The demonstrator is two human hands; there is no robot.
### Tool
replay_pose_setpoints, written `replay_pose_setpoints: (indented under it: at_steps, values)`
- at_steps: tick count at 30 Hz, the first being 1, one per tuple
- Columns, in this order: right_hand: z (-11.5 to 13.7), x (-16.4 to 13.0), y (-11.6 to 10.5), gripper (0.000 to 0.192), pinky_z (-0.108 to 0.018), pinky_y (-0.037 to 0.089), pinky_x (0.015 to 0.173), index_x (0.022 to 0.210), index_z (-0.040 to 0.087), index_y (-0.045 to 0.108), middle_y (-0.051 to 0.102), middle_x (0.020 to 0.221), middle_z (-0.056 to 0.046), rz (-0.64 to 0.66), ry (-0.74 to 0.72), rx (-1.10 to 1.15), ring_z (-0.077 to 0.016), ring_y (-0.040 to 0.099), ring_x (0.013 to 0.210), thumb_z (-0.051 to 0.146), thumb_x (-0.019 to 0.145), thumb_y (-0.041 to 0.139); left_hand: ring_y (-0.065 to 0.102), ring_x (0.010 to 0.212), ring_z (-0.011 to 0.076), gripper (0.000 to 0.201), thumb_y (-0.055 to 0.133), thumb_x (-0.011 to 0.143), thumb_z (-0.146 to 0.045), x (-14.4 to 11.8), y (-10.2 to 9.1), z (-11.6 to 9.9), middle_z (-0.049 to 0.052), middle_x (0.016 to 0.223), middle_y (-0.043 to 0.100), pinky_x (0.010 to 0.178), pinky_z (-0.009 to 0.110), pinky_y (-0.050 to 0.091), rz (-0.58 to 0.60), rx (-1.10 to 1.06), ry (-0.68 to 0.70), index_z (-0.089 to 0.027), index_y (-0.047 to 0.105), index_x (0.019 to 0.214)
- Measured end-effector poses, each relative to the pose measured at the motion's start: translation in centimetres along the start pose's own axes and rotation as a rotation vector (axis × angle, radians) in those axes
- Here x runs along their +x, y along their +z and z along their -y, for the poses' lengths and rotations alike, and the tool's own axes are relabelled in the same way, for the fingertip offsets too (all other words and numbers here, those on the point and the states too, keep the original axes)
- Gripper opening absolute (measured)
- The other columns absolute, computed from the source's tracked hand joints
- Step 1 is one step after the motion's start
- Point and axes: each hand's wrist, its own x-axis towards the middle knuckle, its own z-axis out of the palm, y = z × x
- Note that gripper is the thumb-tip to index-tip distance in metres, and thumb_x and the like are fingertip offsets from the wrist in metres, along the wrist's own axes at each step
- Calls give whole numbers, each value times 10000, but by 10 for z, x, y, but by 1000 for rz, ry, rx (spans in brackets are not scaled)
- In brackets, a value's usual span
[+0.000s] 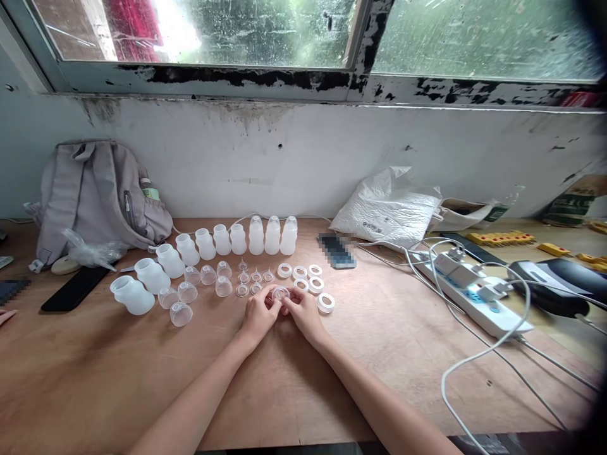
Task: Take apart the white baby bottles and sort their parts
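Both my hands meet at the middle of the wooden table (118,379). My left hand (258,313) and my right hand (302,309) together pinch a small clear nipple set in a white ring (280,294). Just beyond them lie several loose white rings (308,278) and small clear nipples (251,281). A curved row of white translucent bottles (208,243) runs from the left to the centre; three at the right end (272,235) carry caps. Clear dome caps (183,303) lie in front of the left bottles.
A grey backpack (95,196) leans on the wall at the left, with a black phone (76,287) before it. A phone (336,251), a white plastic bag (389,205), a white power strip (474,294) with trailing cables and yellow parts (500,238) fill the right side.
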Motion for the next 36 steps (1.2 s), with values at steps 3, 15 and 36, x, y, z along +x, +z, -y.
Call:
replay_pose_setpoints:
  at_steps: [3, 15, 36]
  values:
    - [0, 0, 1, 215, -261, 490, 531, 864, 141, 630, 656, 716, -44, 32, 2, 58, -142, 590, 539, 245, 702, 534, 607, 646, 132, 235, 457, 751, -201, 1, -2, -2, 24, 801, 667, 630, 239, 495, -17, -18, 2, -189, 601, 937]
    - [-7, 2, 1, 239, -241, 452, 470, 709, 140, 613, 607, 514, -18, 18, 28, -9, -139, 563, 441, 360, 743, 525, 591, 609, 111, 226, 482, 747, -213, 1, -1, -4, 22, 731, 654, 618, 208, 482, -31, 25, -27, -160, 616, 923]
    - [-15, 4, 1, 261, -257, 461, 398, 635, 184, 475, 583, 535, 8, -18, 34, 31, -140, 559, 408, 404, 681, 606, 575, 586, 104, 175, 492, 728, -197, 1, 0, 0, -6, 689, 639, 604, 205, 445, -1, 74, -22, -193, 596, 869]
